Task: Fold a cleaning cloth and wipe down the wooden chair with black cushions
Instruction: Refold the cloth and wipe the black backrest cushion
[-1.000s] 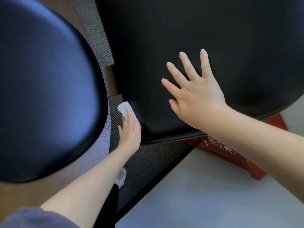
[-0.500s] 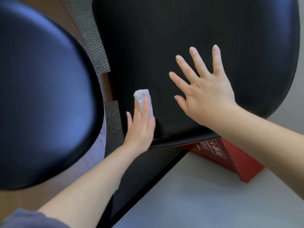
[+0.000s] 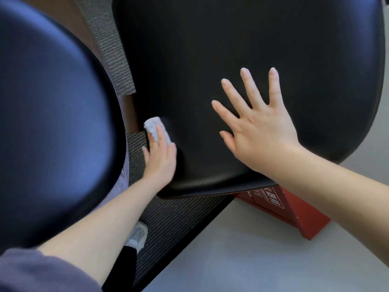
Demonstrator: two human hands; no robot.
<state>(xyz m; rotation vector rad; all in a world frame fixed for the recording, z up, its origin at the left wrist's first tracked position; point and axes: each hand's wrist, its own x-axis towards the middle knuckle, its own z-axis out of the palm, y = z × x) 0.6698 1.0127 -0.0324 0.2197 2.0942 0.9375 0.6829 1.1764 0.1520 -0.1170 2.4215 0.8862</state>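
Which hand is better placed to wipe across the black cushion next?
Left: the left hand presses the folded cloth onto the black cushion near its left edge; the right hand lies spread on it, bare.

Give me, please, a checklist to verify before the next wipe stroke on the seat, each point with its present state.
1. The cloth is folded into a small pad: ok.
2. The left hand presses the cloth on the seat with flat fingers: ok, at the seat's left edge.
3. The right hand lies spread flat on the seat, probably to steady it: ok.
4. Path free for a stroke to the right: not ok, the right hand lies there.
5. Underside of the cloth clean: cannot tell.
6. Dust left on the seat: cannot tell.
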